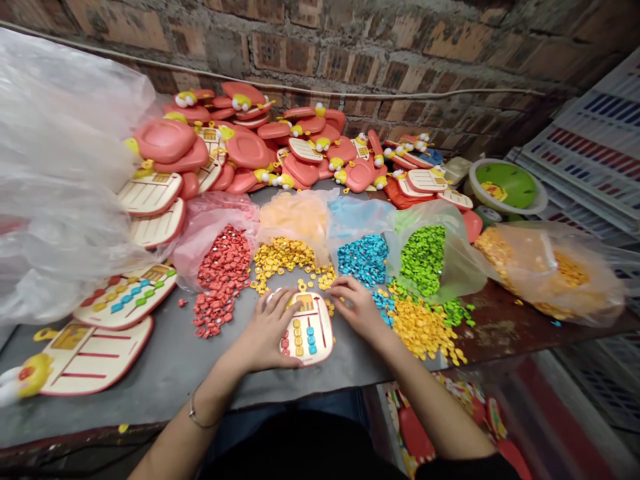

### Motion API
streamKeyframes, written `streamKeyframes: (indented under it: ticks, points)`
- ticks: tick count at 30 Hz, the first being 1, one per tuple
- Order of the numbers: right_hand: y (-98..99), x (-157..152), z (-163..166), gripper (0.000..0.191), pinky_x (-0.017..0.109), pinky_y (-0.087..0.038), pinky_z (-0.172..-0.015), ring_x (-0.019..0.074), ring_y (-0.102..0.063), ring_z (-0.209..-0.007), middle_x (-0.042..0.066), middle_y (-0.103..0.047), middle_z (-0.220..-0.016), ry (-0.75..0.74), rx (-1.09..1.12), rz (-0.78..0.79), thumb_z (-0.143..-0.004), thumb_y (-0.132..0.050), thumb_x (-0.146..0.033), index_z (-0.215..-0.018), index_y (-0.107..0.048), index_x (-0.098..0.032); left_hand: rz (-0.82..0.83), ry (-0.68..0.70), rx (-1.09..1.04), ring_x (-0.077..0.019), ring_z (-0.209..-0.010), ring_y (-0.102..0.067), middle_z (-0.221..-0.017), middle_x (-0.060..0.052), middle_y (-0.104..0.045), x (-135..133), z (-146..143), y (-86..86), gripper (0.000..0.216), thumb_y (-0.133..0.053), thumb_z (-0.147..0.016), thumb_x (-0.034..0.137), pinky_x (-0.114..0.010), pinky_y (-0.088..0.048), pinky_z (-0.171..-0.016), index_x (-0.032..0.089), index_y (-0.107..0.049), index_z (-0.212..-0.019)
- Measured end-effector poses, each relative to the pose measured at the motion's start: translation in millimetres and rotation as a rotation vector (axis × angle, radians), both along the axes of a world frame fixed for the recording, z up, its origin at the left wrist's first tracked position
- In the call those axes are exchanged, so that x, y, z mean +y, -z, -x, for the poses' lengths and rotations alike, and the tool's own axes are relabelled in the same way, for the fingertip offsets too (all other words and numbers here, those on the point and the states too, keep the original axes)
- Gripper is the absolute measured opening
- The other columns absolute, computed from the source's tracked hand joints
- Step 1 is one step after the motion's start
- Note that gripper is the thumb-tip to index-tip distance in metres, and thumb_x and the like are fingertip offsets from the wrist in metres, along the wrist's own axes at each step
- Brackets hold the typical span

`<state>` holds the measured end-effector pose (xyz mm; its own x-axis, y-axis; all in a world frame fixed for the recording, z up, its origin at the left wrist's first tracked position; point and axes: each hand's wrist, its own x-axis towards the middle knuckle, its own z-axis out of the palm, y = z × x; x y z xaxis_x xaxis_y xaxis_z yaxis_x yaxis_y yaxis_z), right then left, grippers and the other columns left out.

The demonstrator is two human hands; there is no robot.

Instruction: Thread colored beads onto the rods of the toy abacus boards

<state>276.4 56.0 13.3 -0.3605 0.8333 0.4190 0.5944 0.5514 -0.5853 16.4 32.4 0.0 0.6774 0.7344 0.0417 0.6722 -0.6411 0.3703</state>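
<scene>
A cream toy abacus board (306, 331) with a red rim lies on the grey table (170, 360) in front of me. It carries short rows of red, yellow and blue beads. My left hand (267, 329) rests on the board's left edge, fingers curled over it. My right hand (356, 308) sits at the board's upper right corner, fingertips pinched together beside the loose blue beads (363, 259). What the fingertips hold is too small to make out.
Piles of red beads (220, 277), yellow beads (283, 257), green beads (423, 257) and more yellow beads (423, 327) spill from plastic bags. Filled boards (125, 297) lie left. Red toy shells (250, 147) stack against the brick wall. A green bowl (505, 185) stands right.
</scene>
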Motion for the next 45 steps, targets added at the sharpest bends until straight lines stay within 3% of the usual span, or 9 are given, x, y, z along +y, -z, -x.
streamKeyframes:
  ticks: [8,14,19,24,26,30,32,38,45]
  points:
    - [16.4,8.1,28.8,0.012,0.031,-0.048,-0.072,0.0194,-0.056,-0.08,0.006,-0.061,-0.081,-0.082,-0.235,0.064,-0.09,-0.057,-0.014,-0.089,-0.069,-0.018,-0.048,0.007,0.046,-0.0378,-0.144,-0.016,-0.158,-0.016,-0.019,-1.1,-0.3,3.6,0.111,-0.065,-0.061,0.077,-0.053,-0.005,-0.116,0.017,-0.031,-0.148]
    - [11.9,-4.8,20.0,0.015,0.029,-0.049,-0.072,0.0173,-0.064,-0.078,0.004,-0.07,-0.087,-0.171,-0.034,0.273,-0.086,-0.061,-0.011,-0.097,-0.068,-0.018,-0.07,-0.001,0.059,-0.0382,-0.143,-0.019,-0.158,-0.017,-0.021,-1.0,-0.4,6.0,0.11,-0.061,-0.06,0.082,-0.053,-0.007,-0.115,0.016,-0.035,-0.145]
    - [18.1,-13.3,35.3,0.012,0.03,-0.05,-0.076,0.018,-0.066,-0.082,0.004,-0.073,-0.089,-0.143,0.105,0.287,-0.083,-0.066,-0.014,-0.094,-0.069,-0.019,-0.09,-0.007,0.068,-0.0373,-0.143,-0.02,-0.158,-0.017,-0.021,-1.3,-0.4,6.8,0.111,-0.061,-0.06,0.081,-0.052,-0.008,-0.115,0.016,-0.033,-0.146]
    - [0.6,-19.5,14.1,0.015,0.032,-0.051,-0.083,0.0188,-0.067,-0.089,0.005,-0.074,-0.095,-0.296,0.133,0.358,-0.086,-0.066,-0.026,-0.1,-0.071,-0.02,-0.115,0.001,0.06,-0.0373,-0.142,-0.021,-0.158,-0.016,-0.02,-1.4,0.7,6.6,0.104,-0.062,-0.064,0.077,-0.052,-0.01,-0.114,0.017,-0.035,-0.145]
    - [-7.2,-20.0,-18.5,0.015,0.032,-0.052,-0.078,0.0193,-0.067,-0.087,0.005,-0.074,-0.093,-0.111,0.158,0.335,-0.088,-0.064,-0.03,-0.098,-0.071,-0.021,-0.127,0.008,0.055,-0.0388,-0.142,-0.02,-0.158,-0.017,-0.021,-1.0,1.7,8.1,0.106,-0.063,-0.063,0.076,-0.054,-0.009,-0.114,0.018,-0.032,-0.147]
    - [-10.2,-6.3,-105.6,0.017,0.035,-0.051,-0.073,0.0222,-0.065,-0.08,0.008,-0.072,-0.089,0.548,0.143,0.107,-0.087,-0.058,-0.031,-0.091,-0.071,-0.019,-0.132,0.021,0.039,-0.0401,-0.142,-0.02,-0.158,-0.016,-0.022,0.1,3.4,11.9,0.106,-0.063,-0.065,0.075,-0.056,-0.009,-0.114,0.019,-0.029,-0.149]
    - [-5.4,7.3,-140.4,0.017,0.038,-0.051,-0.076,0.0237,-0.064,-0.081,0.009,-0.071,-0.09,0.698,0.036,0.035,-0.085,-0.056,-0.027,-0.089,-0.07,-0.018,-0.127,0.022,0.034,-0.0406,-0.142,-0.021,-0.157,-0.016,-0.022,0.6,3.9,13.4,0.105,-0.062,-0.065,0.076,-0.056,-0.009,-0.114,0.019,-0.031,-0.148]
    - [12.8,37.8,-160.8,0.017,0.037,-0.048,-0.082,0.0245,-0.061,-0.087,0.011,-0.066,-0.089,0.606,-0.354,0.053,-0.078,-0.055,-0.008,-0.084,-0.07,-0.017,-0.117,0.025,0.023,-0.0409,-0.141,-0.022,-0.158,-0.016,-0.021,1.5,4.2,14.8,0.103,-0.062,-0.066,0.076,-0.057,-0.01,-0.114,0.02,-0.032,-0.147]
    - [1.3,5.0,-116.8,0.014,0.037,-0.05,-0.079,0.0231,-0.06,-0.086,0.008,-0.063,-0.089,0.588,-0.113,-0.211,-0.088,-0.054,-0.02,-0.09,-0.068,-0.019,-0.053,0.01,0.046,-0.0388,-0.143,-0.019,-0.157,-0.017,-0.021,0.0,1.0,5.5,0.104,-0.06,-0.064,0.08,-0.055,-0.008,-0.115,0.018,-0.036,-0.144]
